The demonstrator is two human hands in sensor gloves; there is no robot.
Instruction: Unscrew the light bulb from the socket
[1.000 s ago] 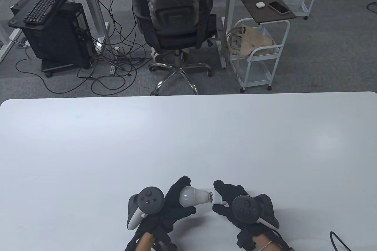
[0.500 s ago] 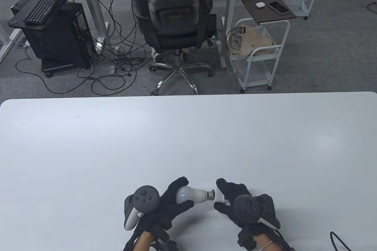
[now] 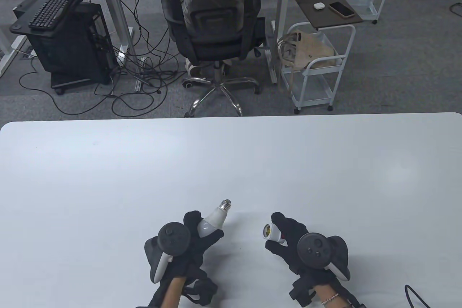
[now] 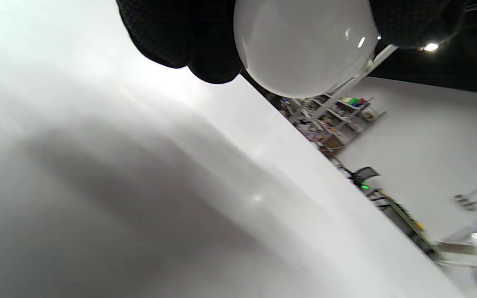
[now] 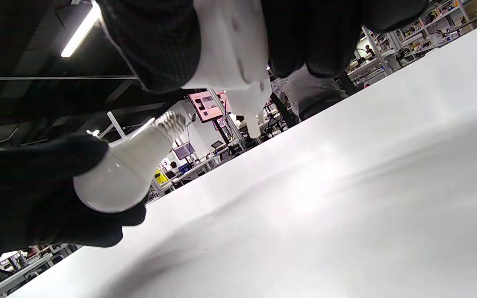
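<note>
My left hand [image 3: 196, 237] grips a white light bulb [image 3: 213, 219] by its round end, with the metal screw base [image 3: 226, 204] pointing up and away, free of the socket. The bulb's globe fills the top of the left wrist view [image 4: 304, 45]. My right hand [image 3: 288, 235] holds the white socket [image 3: 273, 233], its open mouth facing left toward the bulb. The socket shows between my fingers in the right wrist view [image 5: 232, 49], where the bulb [image 5: 126, 169] is also seen. Both are held above the white table [image 3: 231, 170], a short gap apart.
A black cable [image 3: 418, 295] lies at the table's front right corner. Beyond the far edge stand an office chair [image 3: 213, 22], a white cart [image 3: 317, 62] and a computer stand [image 3: 68, 40].
The bulb has come out of the socket. My left hand has swung it up and to the left, screw base now pointing away. My right hand has drawn the socket slightly right.
</note>
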